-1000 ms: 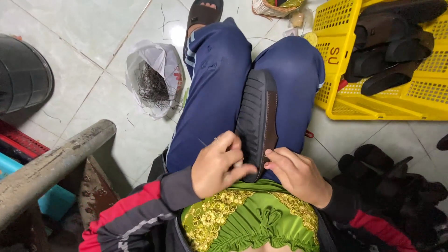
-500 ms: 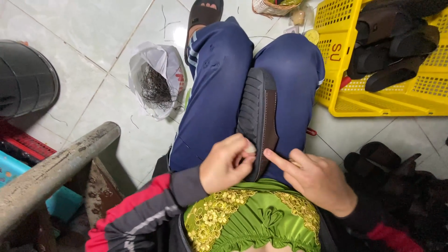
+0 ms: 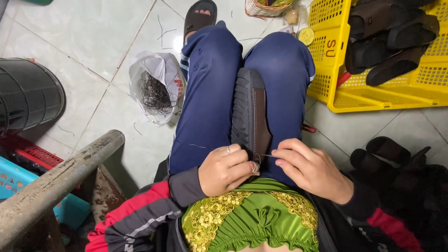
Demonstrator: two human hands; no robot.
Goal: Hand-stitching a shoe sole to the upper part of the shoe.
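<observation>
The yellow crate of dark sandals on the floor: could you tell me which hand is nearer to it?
Right. The right hand rests at the shoe's heel on the crate's side; the left hand sits across the shoe, farther away.

1. I see a floor (image 3: 93, 42) of pale, glossy tiles, with bits of dark thread scattered on it.
2. Left of the floor's open patch stands a black ribbed bin (image 3: 28, 93).
3. Just beside that bin, nearer me, a worn grey bar (image 3: 60, 172) runs diagonally.
4. Under the bar lie a red crate (image 3: 35, 156) and a blue crate (image 3: 18, 179).
</observation>
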